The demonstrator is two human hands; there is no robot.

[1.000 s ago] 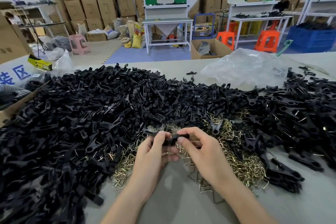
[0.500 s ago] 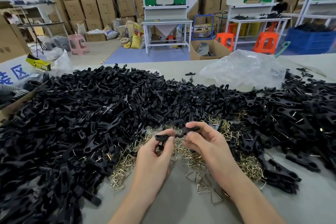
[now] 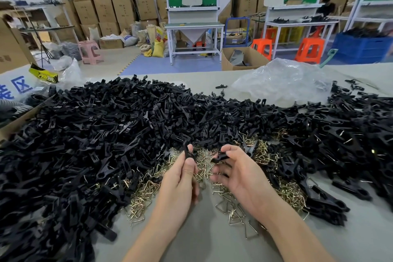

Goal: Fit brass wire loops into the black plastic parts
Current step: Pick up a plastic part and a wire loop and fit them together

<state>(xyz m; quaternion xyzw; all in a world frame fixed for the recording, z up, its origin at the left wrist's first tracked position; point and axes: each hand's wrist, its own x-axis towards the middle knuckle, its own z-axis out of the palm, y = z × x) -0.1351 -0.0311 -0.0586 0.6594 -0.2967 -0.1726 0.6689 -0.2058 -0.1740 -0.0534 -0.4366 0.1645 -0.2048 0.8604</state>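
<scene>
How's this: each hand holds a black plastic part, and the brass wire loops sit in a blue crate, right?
One thing is wrong: in the head view the brass wire loops lie loose on the table, not in a crate. The left hand and right hand do each hold a black plastic part.

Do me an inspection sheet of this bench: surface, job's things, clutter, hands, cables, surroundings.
Surface: grey-beige tabletop, largely covered.
Job's things: heap of black plastic parts; pile of brass wire loops at its near edge.
Clutter: crumpled clear plastic bag, far right.
Hands: left hand pinches one black plastic part; right hand holds a second black part; the two parts are apart.
Cables: nothing seen.
Surroundings: stacked brown cardboard boxes, white metal workbenches, orange plastic stools.
</scene>
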